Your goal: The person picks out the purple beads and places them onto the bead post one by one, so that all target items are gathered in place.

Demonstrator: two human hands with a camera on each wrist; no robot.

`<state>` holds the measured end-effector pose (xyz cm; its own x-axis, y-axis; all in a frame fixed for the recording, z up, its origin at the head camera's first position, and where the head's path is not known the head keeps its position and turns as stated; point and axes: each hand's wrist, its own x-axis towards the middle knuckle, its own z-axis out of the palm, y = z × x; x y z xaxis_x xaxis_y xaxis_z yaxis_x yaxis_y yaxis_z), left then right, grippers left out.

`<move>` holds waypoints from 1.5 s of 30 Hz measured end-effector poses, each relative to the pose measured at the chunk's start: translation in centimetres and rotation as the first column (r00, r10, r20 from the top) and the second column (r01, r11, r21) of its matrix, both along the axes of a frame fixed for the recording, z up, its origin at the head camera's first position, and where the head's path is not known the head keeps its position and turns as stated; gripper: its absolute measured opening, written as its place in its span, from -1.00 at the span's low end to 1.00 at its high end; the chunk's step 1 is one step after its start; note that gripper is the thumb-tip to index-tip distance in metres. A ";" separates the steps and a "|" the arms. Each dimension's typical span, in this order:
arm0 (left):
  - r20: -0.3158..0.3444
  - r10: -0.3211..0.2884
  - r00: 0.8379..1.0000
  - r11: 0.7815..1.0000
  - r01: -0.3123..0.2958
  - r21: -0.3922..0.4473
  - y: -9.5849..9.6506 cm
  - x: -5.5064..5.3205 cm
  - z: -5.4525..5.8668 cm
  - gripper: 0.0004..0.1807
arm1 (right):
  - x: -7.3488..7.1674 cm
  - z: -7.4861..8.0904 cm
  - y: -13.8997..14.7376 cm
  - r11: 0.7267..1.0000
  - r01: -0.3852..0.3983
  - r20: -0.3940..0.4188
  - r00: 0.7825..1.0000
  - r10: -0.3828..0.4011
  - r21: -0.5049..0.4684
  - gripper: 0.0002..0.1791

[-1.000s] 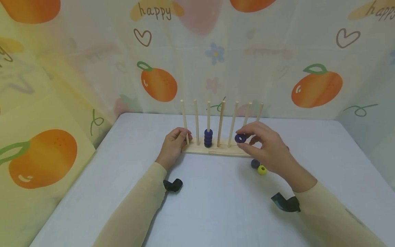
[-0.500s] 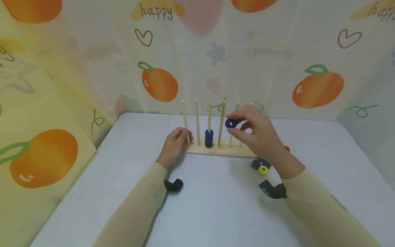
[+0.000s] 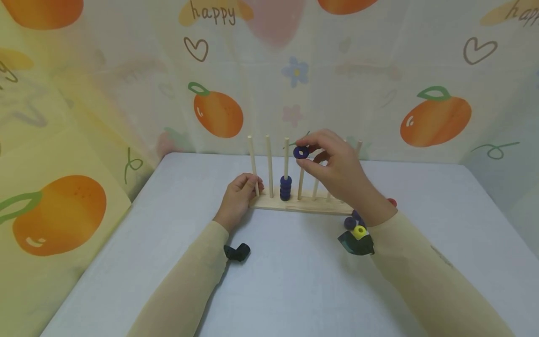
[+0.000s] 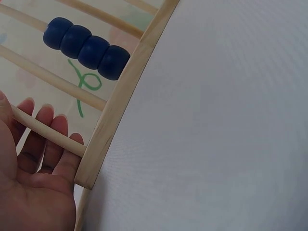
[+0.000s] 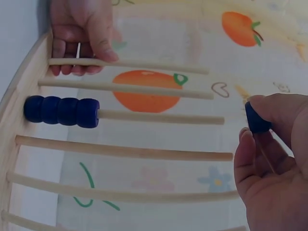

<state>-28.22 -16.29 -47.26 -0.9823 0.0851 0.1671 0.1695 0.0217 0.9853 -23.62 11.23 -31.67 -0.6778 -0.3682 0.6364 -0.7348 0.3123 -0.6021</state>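
Observation:
A wooden peg rack (image 3: 303, 206) stands on the table with a row of upright pegs. Several dark blue beads (image 3: 285, 188) are stacked on its third peg from the left. My left hand (image 3: 237, 199) holds the leftmost peg (image 4: 53, 134) low down, the thumb in front and the fingers behind it. Between thumb and fingertips, my right hand (image 3: 334, 164) pinches one blue bead (image 3: 301, 152), its hole showing. In the right wrist view this bead (image 5: 257, 118) is apart from the peg tips, beyond the end of the stacked peg (image 5: 163, 117).
Loose blue beads (image 3: 350, 223) and a yellow bead (image 3: 360, 231) lie before the rack's right end, partly covered by the right wrist. A red bead (image 3: 392, 202) shows behind that wrist. Behind the white table (image 3: 286, 281) hangs a printed cloth (image 3: 337, 107).
My right hand has moved left and up with the blue bead, from the rack's right part to near the tops of the middle pegs. The left hand has stayed on its peg.

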 end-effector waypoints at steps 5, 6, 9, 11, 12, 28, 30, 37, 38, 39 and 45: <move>-0.001 -0.007 1.000 1.000 0.007 0.010 0.0 0.1 0.1 -0.47 | -0.6 0.4 -0.7 1.000 0.020 0.015 1.000 -0.020 -0.012 -0.66; -0.001 -0.007 1.000 1.000 0.007 0.010 0.0 0.1 0.1 -0.47 | -0.7 0.4 -0.8 1.000 0.026 0.017 1.000 -0.026 -0.012 -0.66; -0.002 -0.006 1.000 1.000 0.006 0.011 0.0 0.1 0.2 -0.48 | -0.9 0.6 -1.1 0.999 0.044 0.015 0.999 -0.044 -0.005 -0.67; -0.002 -0.008 1.000 1.000 0.008 0.012 0.1 0.2 0.3 -0.48 | -1.1 0.7 -1.2 0.998 0.055 0.016 0.998 -0.055 0.000 -0.68; -0.002 -0.009 1.000 1.000 0.009 0.012 0.1 0.2 0.3 -0.48 | -1.2 0.7 -1.3 0.998 0.059 0.017 0.998 -0.059 0.003 -0.69; -0.011 -0.015 1.000 1.000 0.015 0.023 0.2 0.0 0.3 -0.49 | -2.8 1.0 -2.8 0.994 0.095 0.015 0.995 -0.096 0.057 -0.68; -0.013 -0.016 1.000 1.000 0.017 0.023 0.2 0.0 0.2 -0.49 | -3.0 1.0 -2.9 0.993 0.100 0.016 0.995 -0.101 0.062 -0.68; -0.011 -0.017 1.000 1.000 0.017 0.020 0.1 -0.1 0.1 -0.46 | -3.1 1.2 -3.1 0.987 0.126 0.024 0.991 -0.129 0.104 -0.68; -0.009 -0.015 1.000 1.000 0.015 0.017 0.1 -0.1 0.1 -0.45 | -3.1 1.3 -3.1 0.985 0.131 0.027 0.991 -0.135 0.112 -0.68; -0.007 -0.013 1.000 1.000 0.013 0.014 0.1 -0.1 0.1 -0.45 | -3.1 1.4 -3.1 0.984 0.135 0.030 0.990 -0.139 0.118 -0.68; 0.003 0.004 1.000 1.000 -0.004 -0.008 0.1 0.1 0.3 -0.48 | -3.3 1.7 -3.3 0.981 0.145 0.055 0.987 -0.153 0.131 -0.68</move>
